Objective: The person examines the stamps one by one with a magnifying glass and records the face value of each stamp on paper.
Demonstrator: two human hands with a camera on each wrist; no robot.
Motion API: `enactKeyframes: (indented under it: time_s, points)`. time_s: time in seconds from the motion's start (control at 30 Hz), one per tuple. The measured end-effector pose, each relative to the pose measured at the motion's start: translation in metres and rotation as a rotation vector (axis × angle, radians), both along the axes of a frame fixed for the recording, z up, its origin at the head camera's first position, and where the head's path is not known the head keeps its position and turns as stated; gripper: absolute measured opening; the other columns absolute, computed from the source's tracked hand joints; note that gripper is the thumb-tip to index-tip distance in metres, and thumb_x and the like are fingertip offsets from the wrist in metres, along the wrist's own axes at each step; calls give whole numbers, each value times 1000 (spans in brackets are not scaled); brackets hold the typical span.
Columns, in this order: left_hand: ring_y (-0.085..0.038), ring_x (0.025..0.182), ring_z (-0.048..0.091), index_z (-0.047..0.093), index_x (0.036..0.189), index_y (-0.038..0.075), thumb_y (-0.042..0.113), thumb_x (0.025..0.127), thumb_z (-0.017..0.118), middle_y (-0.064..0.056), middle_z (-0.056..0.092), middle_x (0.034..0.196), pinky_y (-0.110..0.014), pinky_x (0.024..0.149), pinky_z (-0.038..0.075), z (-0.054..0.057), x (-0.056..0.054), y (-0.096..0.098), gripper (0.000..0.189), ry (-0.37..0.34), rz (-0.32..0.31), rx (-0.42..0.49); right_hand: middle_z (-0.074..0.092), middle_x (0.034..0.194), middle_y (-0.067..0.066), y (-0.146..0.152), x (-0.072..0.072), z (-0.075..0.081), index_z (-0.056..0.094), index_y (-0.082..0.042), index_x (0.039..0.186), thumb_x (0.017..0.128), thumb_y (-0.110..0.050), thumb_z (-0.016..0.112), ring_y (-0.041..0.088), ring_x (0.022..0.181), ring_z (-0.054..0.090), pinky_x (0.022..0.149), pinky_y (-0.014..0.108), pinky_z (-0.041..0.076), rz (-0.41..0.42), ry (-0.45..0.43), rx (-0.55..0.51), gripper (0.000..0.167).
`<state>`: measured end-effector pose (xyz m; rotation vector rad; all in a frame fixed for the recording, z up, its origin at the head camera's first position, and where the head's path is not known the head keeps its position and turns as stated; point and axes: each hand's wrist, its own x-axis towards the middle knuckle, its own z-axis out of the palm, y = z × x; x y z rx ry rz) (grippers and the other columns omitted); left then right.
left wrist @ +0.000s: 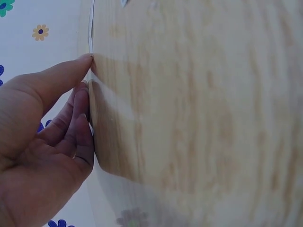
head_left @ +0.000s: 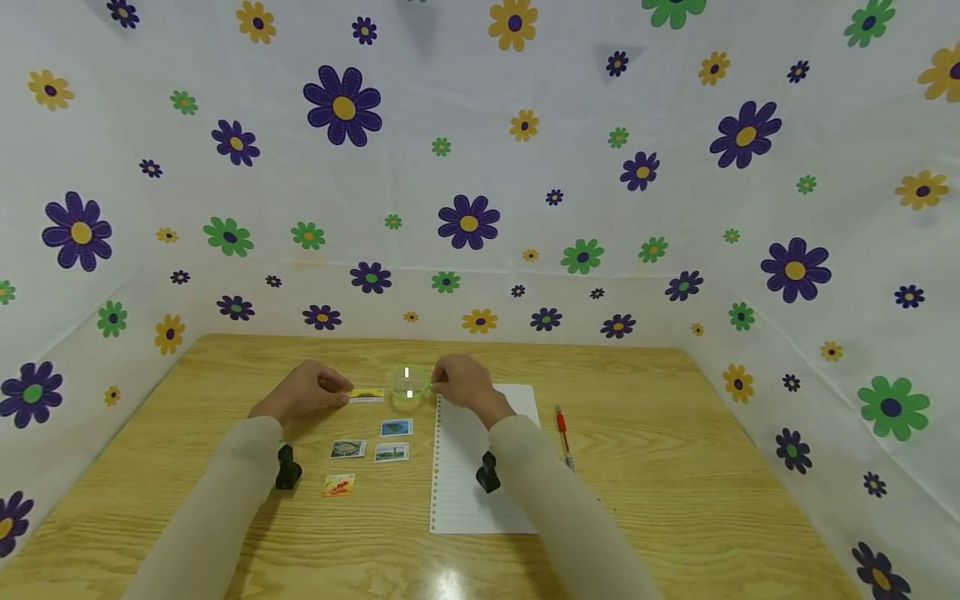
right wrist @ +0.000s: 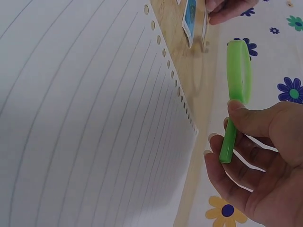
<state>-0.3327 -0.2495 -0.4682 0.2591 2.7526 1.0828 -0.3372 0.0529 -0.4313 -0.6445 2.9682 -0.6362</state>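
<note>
My right hand [head_left: 467,385] holds a green magnifying glass [right wrist: 234,73] by its handle, between thumb and fingers. Its round lens stands above the table, just left of the notebook sheet's top edge. At the left end of a yellow picture stamp [head_left: 367,396], my left hand [head_left: 309,392] pinches the edge with thumb and forefinger. In the left wrist view that stamp shows edge-on as a thin strip at the thumb tip. Nearer me lie a blue stamp [head_left: 397,427], two darker stamps [head_left: 348,449] and an orange-red stamp [head_left: 339,485].
A lined, punched sheet of paper [head_left: 480,508] lies under my right forearm. Right of it is a red pen [head_left: 562,429]. The wooden table [head_left: 660,467] is enclosed by a flowered white cloth [head_left: 480,175] at the back and sides.
</note>
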Motion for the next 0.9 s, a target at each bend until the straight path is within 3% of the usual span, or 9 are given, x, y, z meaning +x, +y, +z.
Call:
enactKeyframes:
  time_s: [0.4,0.9]
  points:
    - [-29,109,68,76,119,4,18,96,73,-18,74,123,-55,104,51,2,2,2,27,1,-10,5,75,98,1,-24,6,-1,76,-13,98,97,-22,73,13,81,65,69,26,53,11,7,18,10]
    - [-28,108,69,77,118,4,18,95,74,-17,75,121,-53,103,53,1,1,2,27,3,-9,6,76,96,-3,-38,7,-8,77,-15,98,97,-24,73,10,77,64,66,25,52,-4,22,58,9]
